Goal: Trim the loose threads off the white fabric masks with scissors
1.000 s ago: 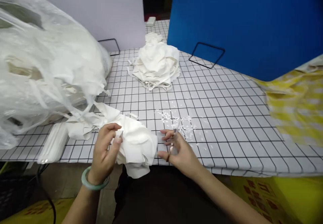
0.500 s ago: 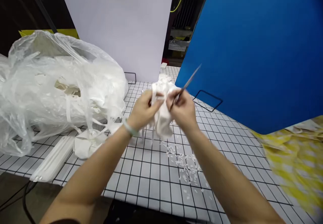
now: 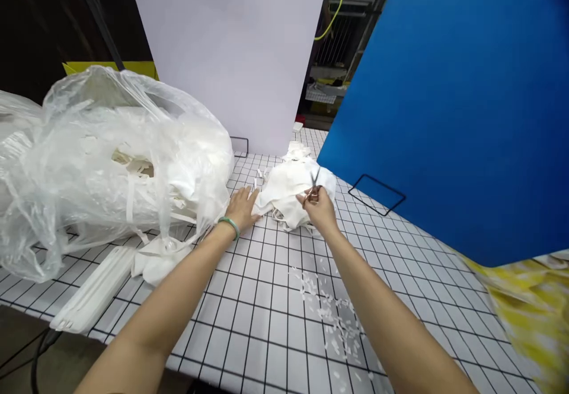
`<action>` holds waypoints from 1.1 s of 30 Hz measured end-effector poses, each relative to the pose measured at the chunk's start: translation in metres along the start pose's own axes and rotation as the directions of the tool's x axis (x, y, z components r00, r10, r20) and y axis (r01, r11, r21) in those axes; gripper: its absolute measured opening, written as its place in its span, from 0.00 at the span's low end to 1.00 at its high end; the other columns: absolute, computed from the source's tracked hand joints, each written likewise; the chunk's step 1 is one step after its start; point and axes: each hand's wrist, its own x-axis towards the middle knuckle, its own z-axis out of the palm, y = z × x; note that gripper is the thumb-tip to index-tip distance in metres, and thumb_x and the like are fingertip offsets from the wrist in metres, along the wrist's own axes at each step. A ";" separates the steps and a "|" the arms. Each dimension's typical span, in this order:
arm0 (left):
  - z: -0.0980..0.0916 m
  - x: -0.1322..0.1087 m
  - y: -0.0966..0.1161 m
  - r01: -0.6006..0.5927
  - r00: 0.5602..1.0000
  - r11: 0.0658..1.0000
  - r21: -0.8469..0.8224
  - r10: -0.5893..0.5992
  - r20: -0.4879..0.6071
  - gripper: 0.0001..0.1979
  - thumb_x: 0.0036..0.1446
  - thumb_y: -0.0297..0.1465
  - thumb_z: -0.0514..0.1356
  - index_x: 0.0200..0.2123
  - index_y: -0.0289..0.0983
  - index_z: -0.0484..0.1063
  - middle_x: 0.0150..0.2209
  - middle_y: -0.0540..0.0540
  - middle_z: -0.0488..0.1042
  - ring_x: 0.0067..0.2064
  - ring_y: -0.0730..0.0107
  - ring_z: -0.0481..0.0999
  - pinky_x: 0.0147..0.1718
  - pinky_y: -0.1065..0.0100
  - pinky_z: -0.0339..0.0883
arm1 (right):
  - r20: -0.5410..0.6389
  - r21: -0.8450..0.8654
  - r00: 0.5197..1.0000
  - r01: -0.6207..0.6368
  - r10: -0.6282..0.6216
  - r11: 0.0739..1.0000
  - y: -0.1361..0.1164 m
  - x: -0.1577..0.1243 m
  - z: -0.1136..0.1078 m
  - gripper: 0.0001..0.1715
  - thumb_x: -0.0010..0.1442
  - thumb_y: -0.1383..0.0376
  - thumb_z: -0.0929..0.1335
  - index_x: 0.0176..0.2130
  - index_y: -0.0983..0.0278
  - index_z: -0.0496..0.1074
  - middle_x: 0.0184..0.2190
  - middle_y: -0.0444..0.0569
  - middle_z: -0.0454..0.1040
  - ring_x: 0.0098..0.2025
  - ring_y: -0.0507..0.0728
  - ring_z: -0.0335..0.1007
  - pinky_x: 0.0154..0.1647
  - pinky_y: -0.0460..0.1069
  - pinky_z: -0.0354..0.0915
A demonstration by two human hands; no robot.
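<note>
Gripping scissors (image 3: 315, 182), right hand (image 3: 320, 209); left hand (image 3: 242, 205) open touching white pile (image 3: 287, 188); bag (image 3: 80, 169) holds white pieces (image 3: 189, 172).

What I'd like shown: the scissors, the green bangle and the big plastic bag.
scissors (image 3: 315, 181), head view, on the blades.
green bangle (image 3: 229, 224), head view, on the middle of the band.
plastic bag (image 3: 89, 163), head view, on its clear crumpled side.

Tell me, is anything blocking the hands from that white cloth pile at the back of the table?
Nothing visible. The left hand touches the near edge of the cloth pile, and the right hand, gripping scissors, rests against it. The plastic bag lies off to the left.
</note>
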 end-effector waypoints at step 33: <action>-0.080 -0.222 -0.002 0.059 0.983 0.971 -0.234 -0.016 0.181 0.08 0.63 0.33 0.56 0.38 0.38 0.74 0.33 0.46 0.76 0.33 0.65 0.75 0.32 0.67 0.70 | 0.011 -0.299 0.982 0.183 -0.188 0.937 -0.083 0.053 -0.027 0.19 0.55 0.58 0.73 0.27 0.63 0.61 0.39 0.52 0.75 0.46 0.59 0.71 0.40 0.55 0.64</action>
